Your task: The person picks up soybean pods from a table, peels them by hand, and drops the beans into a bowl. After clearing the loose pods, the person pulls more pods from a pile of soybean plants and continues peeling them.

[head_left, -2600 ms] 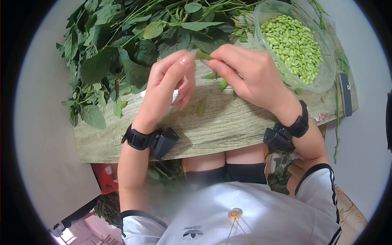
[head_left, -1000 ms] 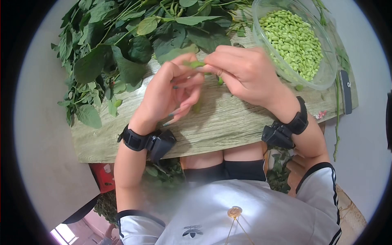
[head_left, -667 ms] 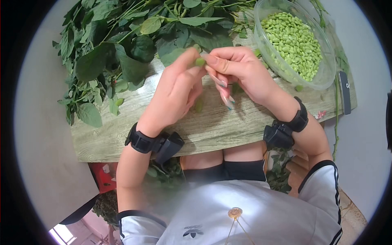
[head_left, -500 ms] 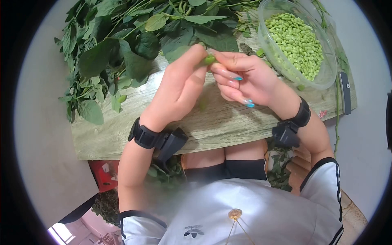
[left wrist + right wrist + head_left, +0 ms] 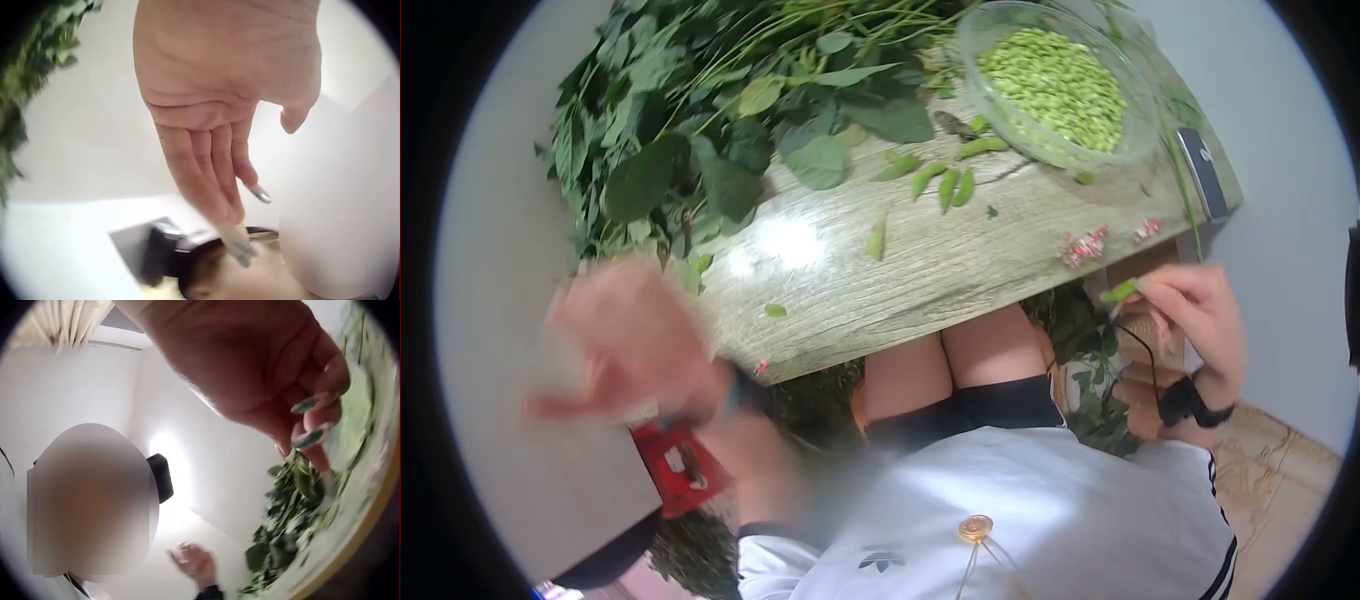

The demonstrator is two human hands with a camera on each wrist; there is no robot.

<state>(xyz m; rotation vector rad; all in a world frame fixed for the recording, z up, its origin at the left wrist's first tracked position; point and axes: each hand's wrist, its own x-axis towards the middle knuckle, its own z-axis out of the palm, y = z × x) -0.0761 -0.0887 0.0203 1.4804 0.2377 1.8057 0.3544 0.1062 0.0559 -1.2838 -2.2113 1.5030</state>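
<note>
My right hand is low at the right, past the table's front edge. Thumb and fingertips pinch a green soybean pod. Far to the left, my left hand is blurred in the head view, held near the table's left end. In the left wrist view the left palm faces the camera with its fingers loosely extended and nothing in them. On the wooden table, several pods lie near the clear plastic bowl. Shelled green beans fill much of that bowl.
A heap of leafy soybean plants covers the table's back left. A phone lies at the right edge, beside a long green stem. One pod lies mid-table. A red object is below the table's left end.
Both hands were together over the table, fingers at a green pod. Now they are apart: the right has moved right and toward the body with a pod, the left has swung left, holding nothing.
</note>
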